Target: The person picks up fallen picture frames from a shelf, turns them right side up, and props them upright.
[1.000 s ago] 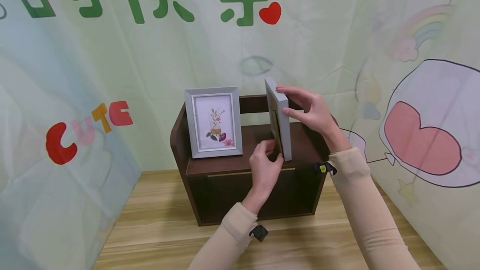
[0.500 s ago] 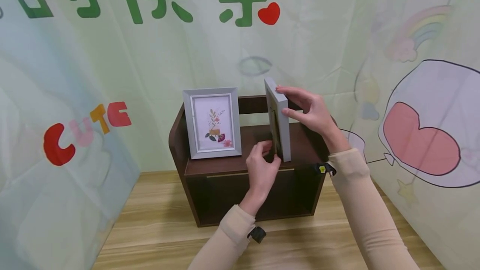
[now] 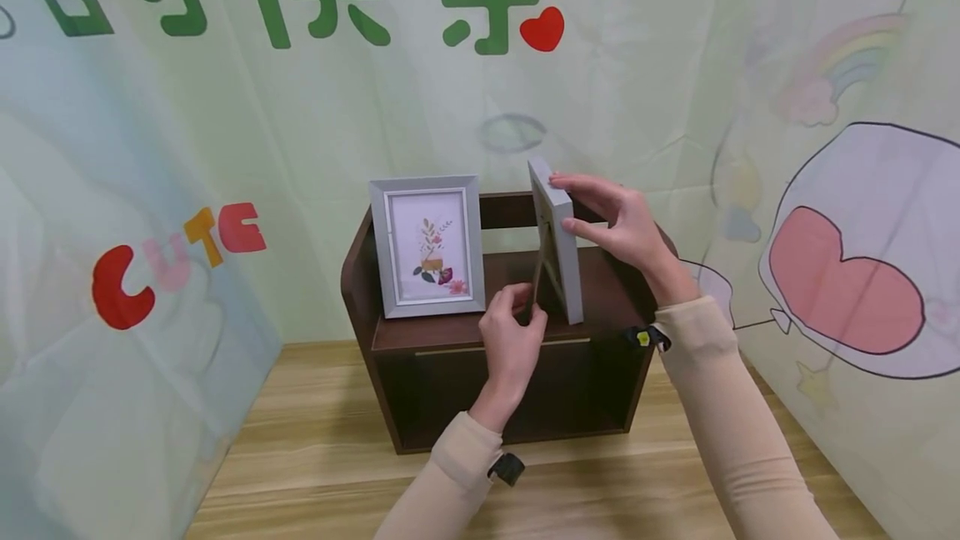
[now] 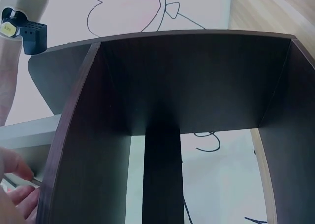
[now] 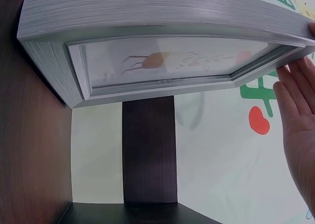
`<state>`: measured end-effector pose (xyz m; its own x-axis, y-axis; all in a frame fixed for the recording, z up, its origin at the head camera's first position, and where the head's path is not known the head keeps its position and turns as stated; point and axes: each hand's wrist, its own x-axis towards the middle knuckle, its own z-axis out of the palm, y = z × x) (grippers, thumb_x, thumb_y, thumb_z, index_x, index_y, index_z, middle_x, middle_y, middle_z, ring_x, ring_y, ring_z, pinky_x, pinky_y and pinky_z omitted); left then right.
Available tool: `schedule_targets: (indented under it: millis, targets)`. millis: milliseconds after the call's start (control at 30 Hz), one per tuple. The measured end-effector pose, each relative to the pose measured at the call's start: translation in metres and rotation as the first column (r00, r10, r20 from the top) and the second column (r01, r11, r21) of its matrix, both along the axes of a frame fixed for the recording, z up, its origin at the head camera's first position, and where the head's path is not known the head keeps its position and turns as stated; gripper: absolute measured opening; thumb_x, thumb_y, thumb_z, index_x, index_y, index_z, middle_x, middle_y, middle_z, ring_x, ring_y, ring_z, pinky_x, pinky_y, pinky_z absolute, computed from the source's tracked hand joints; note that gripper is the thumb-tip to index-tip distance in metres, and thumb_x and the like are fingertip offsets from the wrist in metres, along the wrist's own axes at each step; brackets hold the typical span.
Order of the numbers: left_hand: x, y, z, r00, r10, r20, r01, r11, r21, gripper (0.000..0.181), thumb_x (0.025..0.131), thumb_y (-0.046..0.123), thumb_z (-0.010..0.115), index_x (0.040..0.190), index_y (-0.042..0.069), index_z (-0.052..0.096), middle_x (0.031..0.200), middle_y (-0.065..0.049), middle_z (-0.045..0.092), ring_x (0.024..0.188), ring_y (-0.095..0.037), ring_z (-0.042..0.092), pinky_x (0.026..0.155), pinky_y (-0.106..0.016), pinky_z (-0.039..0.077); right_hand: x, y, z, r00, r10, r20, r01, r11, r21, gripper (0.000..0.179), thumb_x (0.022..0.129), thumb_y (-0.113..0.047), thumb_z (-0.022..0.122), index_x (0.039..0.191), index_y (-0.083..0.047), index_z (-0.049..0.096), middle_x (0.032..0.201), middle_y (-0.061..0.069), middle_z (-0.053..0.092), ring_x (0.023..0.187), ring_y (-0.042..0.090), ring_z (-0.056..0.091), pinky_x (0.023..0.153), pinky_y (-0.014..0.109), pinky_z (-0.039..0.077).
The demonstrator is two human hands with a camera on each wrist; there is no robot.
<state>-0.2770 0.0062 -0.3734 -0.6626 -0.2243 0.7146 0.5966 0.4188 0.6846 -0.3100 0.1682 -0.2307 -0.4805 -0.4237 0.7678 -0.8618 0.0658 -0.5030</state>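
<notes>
A grey picture frame (image 3: 567, 265) stands upright on the right of the dark brown shelf (image 3: 450, 332), edge-on in the head view. My right hand (image 3: 626, 219) holds its upper corner, fingers at the top edge and thumb on the side edge. The right wrist view shows the frame's glazed front (image 5: 197, 56) and my fingers at its far end. My left hand (image 3: 513, 340) pinches the frame's back stand leg (image 3: 540, 265), which is swung out from the backing. In the left wrist view that hand (image 4: 15, 189) is partly cut off behind a shelf board.
A second grey frame (image 3: 382, 257) with a flower picture leans on the shelf's left side. Beneath the top board is a lower compartment (image 3: 450, 398). The unit stands on a wood-grain surface (image 3: 300, 440), with printed cloth (image 3: 315, 123) behind and at both sides.
My left hand has moved left, drawing the stand leg away from the frame's back. The right hand keeps its hold, and the frame has tilted only slightly.
</notes>
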Motion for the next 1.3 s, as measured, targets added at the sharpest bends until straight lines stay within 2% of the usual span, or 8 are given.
schedule_targets:
  millis: [467,733,1033,1300]
  targets:
    - [-0.004,-0.019,0.002,0.999,0.040,-0.009,-0.040,0.999,0.013,0.010,0.082,0.007,0.070,0.091,0.007,0.071,0.086,-0.006,0.072,0.078,-0.018,0.070,0.073,-0.033,0.058,-0.002,-0.009,0.000,0.999,0.034,-0.042,-0.034,0.999,0.008,0.045,0.078,0.017,0.065,0.121,0.015,0.054,0.126,0.032,0.054,0.125,0.036,0.049,0.108,0.034,0.039]
    - [-0.005,-0.026,0.002,0.998,0.053,-0.020,-0.053,0.999,0.012,0.010,0.080,0.004,0.071,0.090,0.006,0.072,0.085,-0.007,0.073,0.077,-0.017,0.070,0.072,-0.035,0.057,-0.001,-0.017,0.001,0.997,0.038,-0.060,-0.037,0.999,0.020,0.044,0.077,0.017,0.064,0.120,0.016,0.054,0.125,0.032,0.055,0.122,0.040,0.049,0.108,0.037,0.039]
    - [-0.005,-0.031,0.002,0.998,0.066,-0.008,-0.066,0.998,-0.002,0.009,0.081,0.003,0.070,0.090,0.005,0.072,0.086,-0.007,0.072,0.078,-0.018,0.070,0.073,-0.034,0.057,0.002,-0.023,0.003,0.997,-0.005,-0.081,0.009,0.999,0.052,0.044,0.077,0.014,0.067,0.120,0.013,0.057,0.124,0.029,0.058,0.122,0.039,0.051,0.108,0.035,0.039]
    - [-0.005,-0.034,0.003,0.997,0.078,-0.010,-0.078,0.997,0.000,0.009,0.080,0.002,0.070,0.089,0.005,0.071,0.085,-0.007,0.071,0.077,-0.018,0.069,0.072,-0.034,0.057,0.003,-0.026,0.002,0.997,-0.011,-0.071,0.016,0.998,0.068,0.043,0.078,0.011,0.067,0.121,0.012,0.057,0.126,0.028,0.057,0.124,0.039,0.050,0.108,0.033,0.039]
